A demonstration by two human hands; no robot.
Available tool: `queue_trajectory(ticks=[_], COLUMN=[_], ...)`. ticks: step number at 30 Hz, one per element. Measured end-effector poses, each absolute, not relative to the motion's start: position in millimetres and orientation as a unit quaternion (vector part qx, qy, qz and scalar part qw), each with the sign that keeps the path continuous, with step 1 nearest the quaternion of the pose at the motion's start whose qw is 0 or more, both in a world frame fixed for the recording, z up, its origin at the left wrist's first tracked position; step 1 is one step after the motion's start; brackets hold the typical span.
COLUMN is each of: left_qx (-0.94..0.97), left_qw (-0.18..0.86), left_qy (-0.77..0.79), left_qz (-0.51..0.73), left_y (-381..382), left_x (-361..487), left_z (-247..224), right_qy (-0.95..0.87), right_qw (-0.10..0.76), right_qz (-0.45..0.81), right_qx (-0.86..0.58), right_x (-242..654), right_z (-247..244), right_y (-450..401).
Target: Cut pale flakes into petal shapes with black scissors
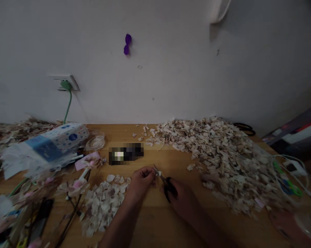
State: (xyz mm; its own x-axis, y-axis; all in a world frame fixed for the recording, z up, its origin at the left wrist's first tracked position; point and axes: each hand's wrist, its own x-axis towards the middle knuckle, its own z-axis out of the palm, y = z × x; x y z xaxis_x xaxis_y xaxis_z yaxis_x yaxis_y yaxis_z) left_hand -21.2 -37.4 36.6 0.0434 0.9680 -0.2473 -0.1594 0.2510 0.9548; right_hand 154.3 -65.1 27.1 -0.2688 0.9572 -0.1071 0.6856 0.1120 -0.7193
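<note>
In the middle of the wooden table, my right hand [180, 193] grips a pair of scissors [168, 187] by the black handles. Their blades look parted and point up and left, beside the fingertips of my left hand [145, 176]. Those fingers are pinched together on a small pale petal-like piece [158, 173], partly hidden by the fingers and the blades. Left of my left forearm lies a pile of flat, pale petal-like pieces [104, 199]. A bigger heap of whitish-brown scraps [212, 148] spreads over the right side of the table.
A tissue pack [60, 137] lies at the left behind artificial flowers [76, 182] on dark stems. A pixelated dark object [126, 154] sits beyond my hands. A white cable [303, 172] loops at the right. Behind the table, a green plug [66, 84] is in the wall socket.
</note>
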Motion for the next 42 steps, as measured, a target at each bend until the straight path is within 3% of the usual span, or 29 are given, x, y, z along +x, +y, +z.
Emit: queue_trajectory(ticks=[34,42], left_qx=[0.380,0.342], left_qw=[0.570,0.612], left_qy=[0.544,0.514], left_qz=[0.485,0.495], left_y=[-40.7,-41.5], left_x=[-16.1,-12.9], left_z=[42.1,41.5], right_qy=[-0.719,-0.712], right_qw=[0.212,0.214], right_qz=[0.342,0.349], right_qx=[-0.567,-0.570], right_x=[153.5,152.9], right_z=[27.8,28.5], right_y=[-65.6,-65.1])
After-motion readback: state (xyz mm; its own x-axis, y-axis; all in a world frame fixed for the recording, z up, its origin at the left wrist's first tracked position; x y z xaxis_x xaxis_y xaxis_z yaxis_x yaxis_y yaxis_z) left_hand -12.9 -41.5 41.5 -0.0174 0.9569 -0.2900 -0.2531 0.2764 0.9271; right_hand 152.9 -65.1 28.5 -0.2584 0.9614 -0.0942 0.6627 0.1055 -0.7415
